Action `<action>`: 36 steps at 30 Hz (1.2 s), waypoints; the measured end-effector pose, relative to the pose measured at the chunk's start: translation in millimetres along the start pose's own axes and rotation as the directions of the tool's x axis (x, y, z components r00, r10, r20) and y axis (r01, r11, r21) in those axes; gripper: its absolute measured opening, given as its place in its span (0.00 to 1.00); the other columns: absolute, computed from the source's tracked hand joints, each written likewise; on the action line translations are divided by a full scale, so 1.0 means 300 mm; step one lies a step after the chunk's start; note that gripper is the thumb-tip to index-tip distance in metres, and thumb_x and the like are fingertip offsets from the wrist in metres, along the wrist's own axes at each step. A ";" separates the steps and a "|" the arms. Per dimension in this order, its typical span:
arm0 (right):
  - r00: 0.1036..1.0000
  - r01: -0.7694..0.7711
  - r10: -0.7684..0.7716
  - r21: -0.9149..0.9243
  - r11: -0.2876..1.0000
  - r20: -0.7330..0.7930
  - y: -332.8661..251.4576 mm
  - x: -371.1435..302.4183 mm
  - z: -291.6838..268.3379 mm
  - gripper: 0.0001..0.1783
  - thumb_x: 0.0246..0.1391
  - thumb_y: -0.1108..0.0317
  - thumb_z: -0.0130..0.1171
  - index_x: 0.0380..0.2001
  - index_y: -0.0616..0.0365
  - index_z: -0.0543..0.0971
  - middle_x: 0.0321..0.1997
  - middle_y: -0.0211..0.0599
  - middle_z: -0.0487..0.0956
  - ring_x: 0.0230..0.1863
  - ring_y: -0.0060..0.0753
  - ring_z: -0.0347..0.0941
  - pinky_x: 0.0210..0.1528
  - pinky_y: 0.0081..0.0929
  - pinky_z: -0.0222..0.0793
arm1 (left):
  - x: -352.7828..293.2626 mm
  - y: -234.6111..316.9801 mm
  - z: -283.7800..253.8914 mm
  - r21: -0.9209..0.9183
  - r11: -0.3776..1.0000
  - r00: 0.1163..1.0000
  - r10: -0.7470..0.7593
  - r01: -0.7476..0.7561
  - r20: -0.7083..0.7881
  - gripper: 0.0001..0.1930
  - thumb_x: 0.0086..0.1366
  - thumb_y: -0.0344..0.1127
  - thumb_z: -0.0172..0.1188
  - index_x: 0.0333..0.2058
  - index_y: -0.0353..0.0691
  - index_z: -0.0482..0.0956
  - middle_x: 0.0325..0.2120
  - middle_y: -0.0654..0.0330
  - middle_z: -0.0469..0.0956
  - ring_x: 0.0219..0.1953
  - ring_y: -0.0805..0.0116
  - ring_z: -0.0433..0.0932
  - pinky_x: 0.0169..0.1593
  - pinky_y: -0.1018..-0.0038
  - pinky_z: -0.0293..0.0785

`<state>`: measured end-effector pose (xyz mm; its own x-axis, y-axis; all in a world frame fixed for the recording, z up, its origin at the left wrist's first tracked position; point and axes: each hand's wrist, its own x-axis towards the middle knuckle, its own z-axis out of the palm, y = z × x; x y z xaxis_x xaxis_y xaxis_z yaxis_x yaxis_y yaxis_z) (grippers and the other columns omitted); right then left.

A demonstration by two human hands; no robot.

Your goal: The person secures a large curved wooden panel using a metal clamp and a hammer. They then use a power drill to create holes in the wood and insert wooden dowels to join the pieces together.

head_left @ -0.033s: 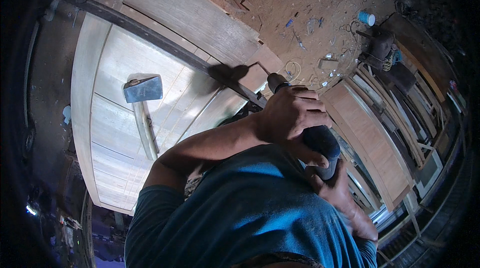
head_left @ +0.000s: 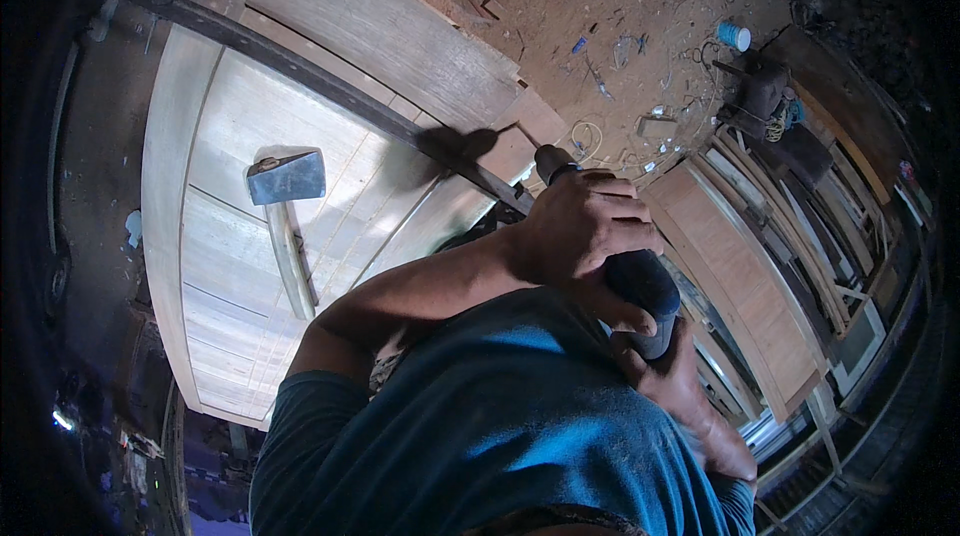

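My left hand (head_left: 590,236) is wrapped over the top of a dark power drill (head_left: 645,286). Lower down, my right hand (head_left: 668,366) closes on the same drill near its handle, partly hidden by the tool and my left hand. The thin bit points away from me, its tip at the edge of a large pale wooden panel (head_left: 270,116), beside its dark shadow. Across the panel runs a long dark metal bar (head_left: 300,66). A hammer (head_left: 288,181) with a blocky grey head and wooden handle lies on the panel, left of my left forearm.
Wooden boards and strips (head_left: 780,206) are stacked at the right, with a broad brown board (head_left: 735,286) nearer me. A blue and white can (head_left: 733,36) stands on the dirt floor (head_left: 560,16) among scraps and shavings. A loop of pale cord (head_left: 588,141) lies beyond the drill.
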<state>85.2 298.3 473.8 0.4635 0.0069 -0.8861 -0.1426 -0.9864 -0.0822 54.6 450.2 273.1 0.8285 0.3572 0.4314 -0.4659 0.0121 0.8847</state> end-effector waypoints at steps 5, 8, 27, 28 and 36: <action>0.996 0.055 -0.054 0.007 0.998 -0.073 -0.040 -0.002 -0.001 0.20 0.51 0.66 0.70 0.45 0.67 0.80 0.38 0.54 0.84 0.40 0.43 0.84 0.44 0.38 0.77 | -0.004 -0.008 -0.016 -0.043 0.999 0.998 -0.024 0.021 -0.065 0.36 0.46 0.76 0.72 0.28 0.43 0.84 0.24 0.60 0.80 0.28 0.58 0.81 0.32 0.64 0.79; 0.996 0.045 -0.045 -0.001 0.999 -0.074 -0.071 -0.003 0.002 0.20 0.51 0.66 0.70 0.45 0.68 0.80 0.39 0.54 0.84 0.41 0.43 0.84 0.45 0.38 0.78 | -0.001 -0.010 -0.023 -0.025 1.000 0.999 -0.019 0.018 -0.051 0.36 0.45 0.75 0.72 0.29 0.42 0.84 0.24 0.60 0.81 0.28 0.59 0.81 0.32 0.64 0.79; 0.999 -0.016 0.019 -0.060 0.998 0.042 -0.076 0.067 -0.001 0.25 0.59 0.62 0.67 0.52 0.67 0.73 0.45 0.44 0.80 0.45 0.35 0.78 0.49 0.35 0.73 | -0.034 -0.071 -0.039 -0.005 0.999 0.999 -0.038 0.038 -0.021 0.38 0.48 0.80 0.67 0.33 0.46 0.87 0.27 0.62 0.83 0.31 0.62 0.84 0.36 0.66 0.77; 0.998 0.047 -0.045 -0.038 0.998 0.044 -0.073 0.074 0.003 0.24 0.58 0.62 0.67 0.52 0.67 0.74 0.44 0.44 0.80 0.44 0.36 0.78 0.48 0.35 0.74 | -0.036 -0.074 -0.042 -0.001 0.999 0.999 -0.032 0.032 -0.021 0.36 0.46 0.77 0.71 0.32 0.45 0.86 0.26 0.61 0.83 0.31 0.61 0.84 0.35 0.65 0.79; 0.999 0.049 -0.051 -0.144 0.988 -0.016 -0.078 0.100 0.008 0.18 0.56 0.62 0.67 0.43 0.66 0.79 0.37 0.43 0.83 0.38 0.35 0.79 0.43 0.38 0.74 | -0.035 -0.085 -0.042 -0.001 1.000 0.998 -0.028 0.028 -0.048 0.36 0.44 0.75 0.74 0.31 0.44 0.86 0.26 0.60 0.82 0.30 0.59 0.84 0.35 0.65 0.81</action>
<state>100.3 321.9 448.1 0.4837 0.0550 -0.8735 0.0074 -0.9982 -0.0587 53.8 458.0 243.6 0.8252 0.4012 0.3976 -0.4432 0.0233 0.8961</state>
